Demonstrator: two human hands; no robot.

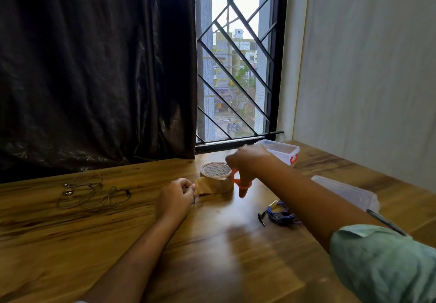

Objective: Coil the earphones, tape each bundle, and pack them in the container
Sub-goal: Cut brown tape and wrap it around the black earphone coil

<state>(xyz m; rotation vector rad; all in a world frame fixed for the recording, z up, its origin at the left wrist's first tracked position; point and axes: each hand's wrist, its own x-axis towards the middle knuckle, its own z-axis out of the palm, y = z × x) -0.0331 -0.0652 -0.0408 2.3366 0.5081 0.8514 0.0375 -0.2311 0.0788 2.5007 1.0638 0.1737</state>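
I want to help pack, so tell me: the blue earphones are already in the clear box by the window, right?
Not quite. The head view shows the blue earphones lying on the table, not in the clear box by the window.

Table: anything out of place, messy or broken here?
Nothing is spilled or damaged. Only the grey earphones stand out: they lie in a loose, uncoiled tangle at the left of the table, unlike the blue earphones bundled at right. The container is open, and its lid lies apart.
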